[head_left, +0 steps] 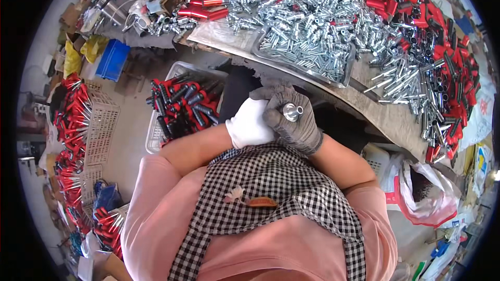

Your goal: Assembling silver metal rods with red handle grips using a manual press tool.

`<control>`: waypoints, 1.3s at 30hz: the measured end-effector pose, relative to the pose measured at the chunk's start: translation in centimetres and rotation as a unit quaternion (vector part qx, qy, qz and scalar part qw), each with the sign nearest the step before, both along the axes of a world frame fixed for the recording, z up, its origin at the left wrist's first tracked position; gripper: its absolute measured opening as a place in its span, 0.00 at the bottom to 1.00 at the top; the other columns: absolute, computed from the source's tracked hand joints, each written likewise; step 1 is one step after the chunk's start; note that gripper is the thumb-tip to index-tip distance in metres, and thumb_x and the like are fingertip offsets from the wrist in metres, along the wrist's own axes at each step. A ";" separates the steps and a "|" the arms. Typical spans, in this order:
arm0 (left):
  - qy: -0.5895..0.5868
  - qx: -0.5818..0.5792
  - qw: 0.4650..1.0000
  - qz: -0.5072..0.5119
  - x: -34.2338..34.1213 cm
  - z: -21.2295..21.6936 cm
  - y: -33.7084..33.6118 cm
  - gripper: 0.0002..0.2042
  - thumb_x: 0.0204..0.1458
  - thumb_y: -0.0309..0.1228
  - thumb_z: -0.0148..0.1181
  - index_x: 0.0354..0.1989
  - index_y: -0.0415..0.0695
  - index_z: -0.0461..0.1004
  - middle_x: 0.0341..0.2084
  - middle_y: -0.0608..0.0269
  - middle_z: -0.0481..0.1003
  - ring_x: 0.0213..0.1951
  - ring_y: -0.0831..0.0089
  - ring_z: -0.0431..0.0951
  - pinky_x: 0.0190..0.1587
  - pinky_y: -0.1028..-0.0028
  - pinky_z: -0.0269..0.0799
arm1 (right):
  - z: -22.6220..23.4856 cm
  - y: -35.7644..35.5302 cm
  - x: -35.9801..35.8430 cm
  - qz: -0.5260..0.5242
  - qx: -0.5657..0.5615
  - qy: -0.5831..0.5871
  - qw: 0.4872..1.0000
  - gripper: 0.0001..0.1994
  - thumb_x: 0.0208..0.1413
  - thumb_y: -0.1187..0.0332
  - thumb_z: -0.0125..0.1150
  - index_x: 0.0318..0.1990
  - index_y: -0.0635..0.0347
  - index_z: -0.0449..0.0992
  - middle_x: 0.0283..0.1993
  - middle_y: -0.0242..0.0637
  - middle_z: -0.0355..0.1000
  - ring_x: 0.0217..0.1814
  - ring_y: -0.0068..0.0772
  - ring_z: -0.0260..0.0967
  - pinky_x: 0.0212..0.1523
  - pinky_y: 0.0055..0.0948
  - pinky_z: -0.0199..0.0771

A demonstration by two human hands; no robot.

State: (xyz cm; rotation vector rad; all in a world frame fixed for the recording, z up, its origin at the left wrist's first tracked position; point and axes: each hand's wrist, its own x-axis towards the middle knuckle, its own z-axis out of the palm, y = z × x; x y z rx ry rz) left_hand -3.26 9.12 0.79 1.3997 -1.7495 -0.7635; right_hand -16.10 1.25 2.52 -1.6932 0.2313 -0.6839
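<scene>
My right hand [294,122], in a grey knit glove, is closed around a short silver metal fitting [292,111] whose round end points up at the camera. My left hand [249,124], in a white glove, presses against the right hand from the left with fingers curled; what it holds is hidden. Both hands are close to my chest, above a black-and-white checked apron [271,192]. Just beyond them lies a metal tray [271,54] heaped with silver fittings [312,41].
The workbench [385,119] carries piles of silver metal parts and red-and-black handles [448,57]. To my lower left a white crate [156,135] holds finished red-and-black tools [182,104]. More crates with red tools [73,119] stand on the floor at left, beside a blue bin [113,60]. A white bag [427,198] hangs at right.
</scene>
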 end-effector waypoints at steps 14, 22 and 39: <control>-0.086 -0.146 0.985 0.014 1.5 -0.5 -1.1 0.27 0.46 0.25 0.60 0.58 0.39 0.66 0.42 0.52 0.77 0.42 0.58 0.80 0.44 0.67 0.76 | 0.5 -1.2 1.4 0.054 0.004 -0.058 0.997 0.12 0.48 0.59 0.72 0.32 0.57 0.80 0.44 0.39 0.77 0.53 0.39 0.70 0.61 0.43 0.64; -0.055 -0.058 0.996 -0.045 4.6 -2.1 -1.6 0.27 0.45 0.25 0.62 0.58 0.40 0.67 0.45 0.53 0.76 0.45 0.61 0.78 0.47 0.67 0.75 | -1.4 -4.2 2.8 0.279 -0.206 -0.002 0.938 0.09 0.46 0.65 0.66 0.32 0.60 0.79 0.36 0.39 0.77 0.39 0.34 0.74 0.47 0.31 0.74; 0.027 0.010 0.993 -0.116 4.7 -3.7 -1.4 0.28 0.45 0.26 0.64 0.58 0.43 0.68 0.51 0.55 0.73 0.52 0.68 0.74 0.54 0.68 0.71 | -0.3 -2.8 2.0 0.183 -0.269 -0.012 0.945 0.15 0.48 0.54 0.70 0.40 0.50 0.81 0.67 0.41 0.65 0.76 0.51 0.46 0.74 0.49 0.38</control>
